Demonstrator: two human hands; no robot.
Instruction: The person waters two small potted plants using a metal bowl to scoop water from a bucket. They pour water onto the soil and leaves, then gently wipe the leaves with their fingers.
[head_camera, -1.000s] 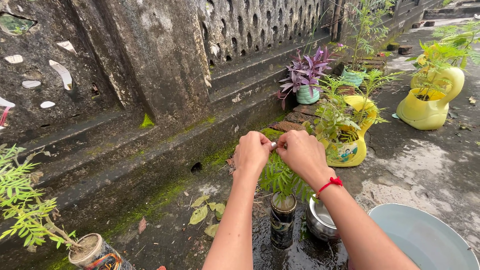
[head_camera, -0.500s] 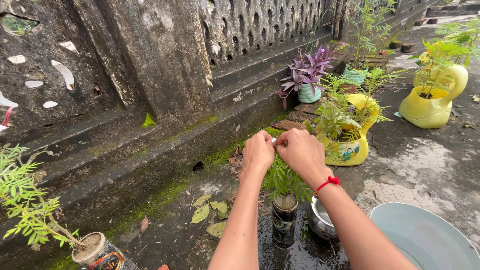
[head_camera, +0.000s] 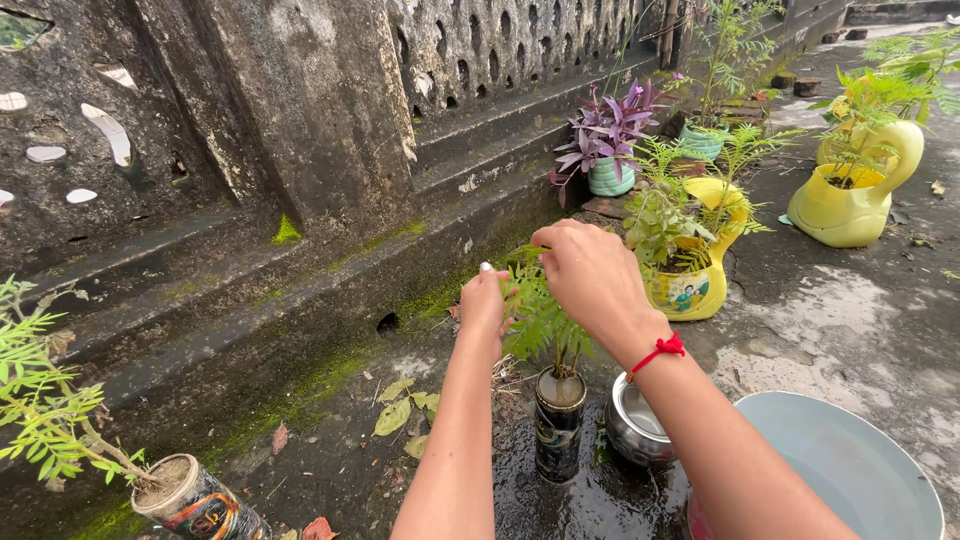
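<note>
A small leafy plant (head_camera: 540, 318) grows in a dark tin can (head_camera: 558, 425) standing on wet ground. My left hand (head_camera: 484, 305) is at the left side of the foliage, fingers pinched together around leaves or a small pale bit at the fingertips. My right hand (head_camera: 592, 274), with a red thread on the wrist, hovers over the top of the plant with fingers curled into the leaves. What the fingers pinch is too small to tell.
A small steel bowl (head_camera: 636, 428) sits right of the can, and a pale blue basin (head_camera: 850, 470) lies at the lower right. Yellow planters (head_camera: 700, 285) (head_camera: 852, 208), a teal pot with purple leaves (head_camera: 610, 178), another can plant (head_camera: 195, 500) and a mossy wall (head_camera: 300, 150) surround the spot.
My two hands have drawn apart: the left one has moved down and left of the foliage, while the right stays over the plant top.
</note>
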